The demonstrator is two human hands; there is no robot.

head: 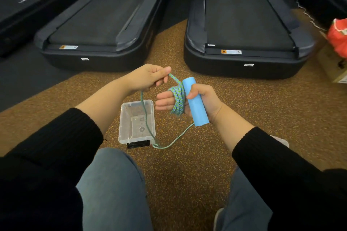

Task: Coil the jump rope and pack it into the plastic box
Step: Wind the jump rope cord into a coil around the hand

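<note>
Fingers, left: my left hand (148,78) is curled shut, thumb and forefinger pinching the jump rope (178,97) at its high point.
Fingers, right: my right hand (189,101) has its fingers straight and pressed together, pointing left, with several turns of rope wound around them; the thumb clamps the blue handle (195,101) against the palm.
Rope run: from my left pinch one strand drops across the plastic box (138,122), reaches the floor just beside the box's near right corner, then rises to the lower end of the handle.
Handle: plain blue cylinder, tilted, no writing visible.
Box: clear, open, lidless, on the speckled brown floor (187,165) ahead of my knees; a dark latch at its near edge; marks on its base too small to read.
Labels: each treadmill (105,17) ahead carries an orange warning triangle sticker and small white tags; text unreadable.
Arms: both forearms raised forward, black sleeves (56,148) pushed back from the wrists, hands near each other above the box's far right.
Legs: blue jeans (114,189), knees apart.
</note>
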